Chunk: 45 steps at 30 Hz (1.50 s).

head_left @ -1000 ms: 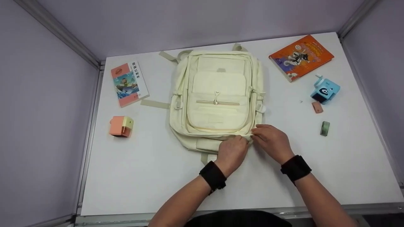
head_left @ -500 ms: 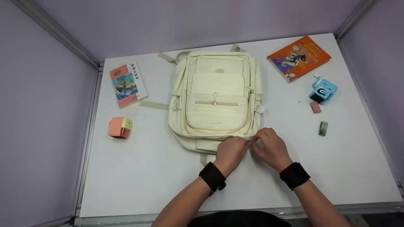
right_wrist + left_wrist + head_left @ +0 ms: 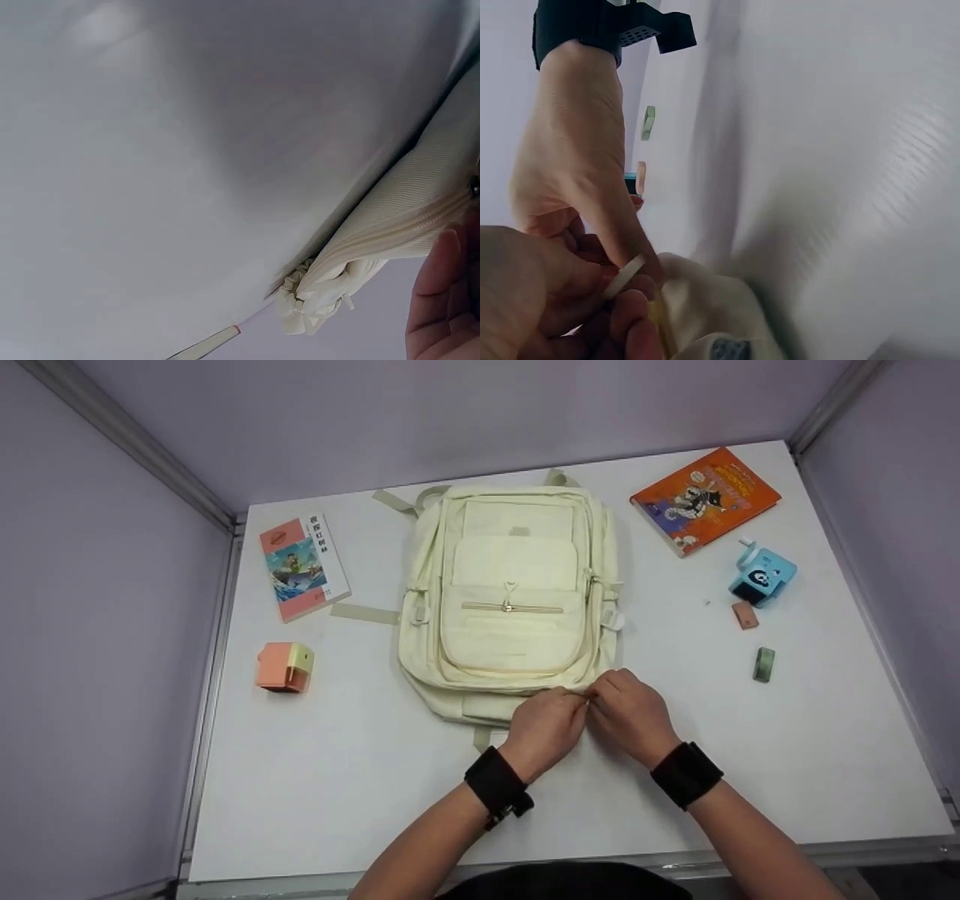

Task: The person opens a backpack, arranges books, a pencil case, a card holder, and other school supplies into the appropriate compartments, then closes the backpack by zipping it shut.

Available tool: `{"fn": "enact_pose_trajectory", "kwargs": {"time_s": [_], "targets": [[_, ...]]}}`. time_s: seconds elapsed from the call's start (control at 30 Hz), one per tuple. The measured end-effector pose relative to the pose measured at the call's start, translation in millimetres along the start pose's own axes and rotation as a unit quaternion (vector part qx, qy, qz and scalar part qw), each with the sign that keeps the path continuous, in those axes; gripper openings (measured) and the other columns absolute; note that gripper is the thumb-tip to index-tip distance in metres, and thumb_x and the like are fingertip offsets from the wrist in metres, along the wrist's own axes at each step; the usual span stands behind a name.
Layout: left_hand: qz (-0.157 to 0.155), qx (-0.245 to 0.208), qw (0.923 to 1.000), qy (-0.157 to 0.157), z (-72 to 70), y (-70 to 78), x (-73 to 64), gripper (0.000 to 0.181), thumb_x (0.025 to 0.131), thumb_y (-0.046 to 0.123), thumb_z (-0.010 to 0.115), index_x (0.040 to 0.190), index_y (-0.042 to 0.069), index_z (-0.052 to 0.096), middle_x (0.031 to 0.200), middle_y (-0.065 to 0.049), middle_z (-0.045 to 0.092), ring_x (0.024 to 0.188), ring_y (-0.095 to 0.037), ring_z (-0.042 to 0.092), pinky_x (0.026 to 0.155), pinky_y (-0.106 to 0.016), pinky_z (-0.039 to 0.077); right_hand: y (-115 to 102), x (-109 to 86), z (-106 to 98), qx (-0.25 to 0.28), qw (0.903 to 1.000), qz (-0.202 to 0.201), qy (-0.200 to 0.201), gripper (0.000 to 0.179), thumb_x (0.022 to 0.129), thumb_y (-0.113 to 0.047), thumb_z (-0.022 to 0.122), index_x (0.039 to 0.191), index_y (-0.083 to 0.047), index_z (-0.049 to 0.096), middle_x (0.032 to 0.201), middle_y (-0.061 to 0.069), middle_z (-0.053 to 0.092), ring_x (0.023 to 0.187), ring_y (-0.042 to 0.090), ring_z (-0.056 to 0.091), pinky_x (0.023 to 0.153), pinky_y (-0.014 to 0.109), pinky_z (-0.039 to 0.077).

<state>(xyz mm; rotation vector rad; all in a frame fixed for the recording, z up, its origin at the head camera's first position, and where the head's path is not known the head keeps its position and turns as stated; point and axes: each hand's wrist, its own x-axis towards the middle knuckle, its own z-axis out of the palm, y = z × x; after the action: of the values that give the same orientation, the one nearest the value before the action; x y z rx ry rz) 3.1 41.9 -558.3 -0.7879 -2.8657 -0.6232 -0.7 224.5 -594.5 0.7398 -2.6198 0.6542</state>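
A cream backpack lies flat in the middle of the table, its front pocket facing up. Both hands meet at its lower right corner in the head view. My left hand pinches a pale zipper pull, which pokes out between thumb and finger in the left wrist view. Right beside it, my right hand grips the backpack's edge with bent fingers; exactly what its fingertips hold is hidden. The right wrist view shows the zipper seam running along the bag towards the fingers.
An orange book, a blue pencil sharpener, a pinkish-brown small block and a green one lie at right. On the left are a pink-and-white book and a coral sharpener. Grey panels border the table.
My right hand has moved from the backpack's right side down and left, closing up against my left hand. The left hand keeps its place at the bag's bottom edge.
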Motion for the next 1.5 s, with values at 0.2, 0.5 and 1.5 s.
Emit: {"fn": "enact_pose_trajectory", "kwargs": {"time_s": [0.2,0.5,1.5], "targets": [[0.064,0.11,0.9865,0.103,-4.0,-11.2,8.6,0.008,0.096,0.024,0.07,0.098,0.019,0.076,0.095,0.001,0.067,0.089,-0.021,0.063,0.075,-0.031,0.052,-1.8,-0.1,-3.1,0.016,0.9996,0.023,0.007,0.018,0.083,-0.001,0.077,0.09,-0.012,0.065,0.087,0.002,0.064,0.082,0.024,0.062,0.065,0.035,0.053],[0.067,0.194,0.975,0.086,8.2,-18.4,16.8,0.029,0.09,0.04,0.077,0.076,0.018,0.064,0.073,0.002,0.062,0.064,-0.016,0.06,0.054,-0.028,0.048,-5.6,0.5,-9.6,0.043,0.9976,0.053,0.01,0.022,0.078,0.002,0.079,0.087,-0.015,0.069,0.087,-0.002,0.066,0.083,0.018,0.064,0.066,0.033,0.053],[0.031,0.115,0.9928,-0.01,1.9,-21.7,17.6,0.018,0.1,0.019,0.067,0.098,0.008,0.053,0.063,-0.001,0.059,0.051,-0.017,0.061,0.044,-0.031,0.05,24.5,8.8,-30.6,0.031,0.9817,0.176,-0.064,0.012,0.079,-0.004,0.079,0.085,-0.012,0.074,0.088,0.003,0.071,0.087,0.024,0.062,0.066,0.039,0.052]]}}
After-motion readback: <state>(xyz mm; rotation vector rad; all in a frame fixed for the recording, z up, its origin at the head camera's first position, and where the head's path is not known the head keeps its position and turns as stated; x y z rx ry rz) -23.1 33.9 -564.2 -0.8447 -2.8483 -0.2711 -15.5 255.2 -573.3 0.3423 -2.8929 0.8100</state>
